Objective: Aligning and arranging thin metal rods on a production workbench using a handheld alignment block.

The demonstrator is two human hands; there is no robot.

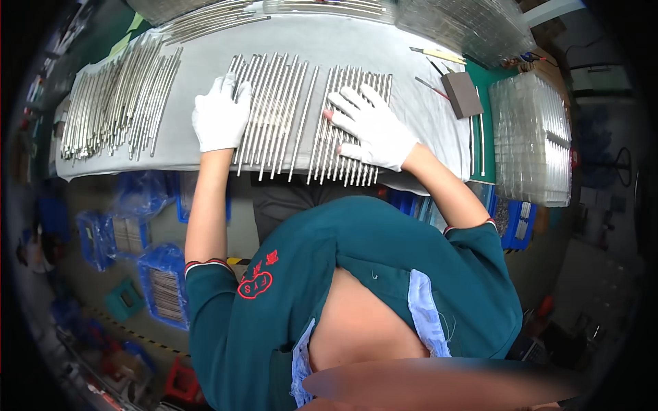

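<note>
Thin silvery metal rods (274,113) lie side by side on a grey cloth (199,58), in two groups with a single rod (303,123) in the gap between them. My left hand (223,116), in a white glove, rests at the left edge of the left group, its fingers stretched forward along the outer rods. My right hand (370,127) lies flat with fingers spread over the right group of rods (336,164). Its glove leaves some fingertips bare. Neither hand grips a rod.
A larger heap of rods (116,103) lies at the left, more rods (212,19) at the back. A dark block (462,94) and slim tools (432,88) sit at the right, beside stacked clear plastic trays (531,140). Blue crates (164,284) stand below on the floor.
</note>
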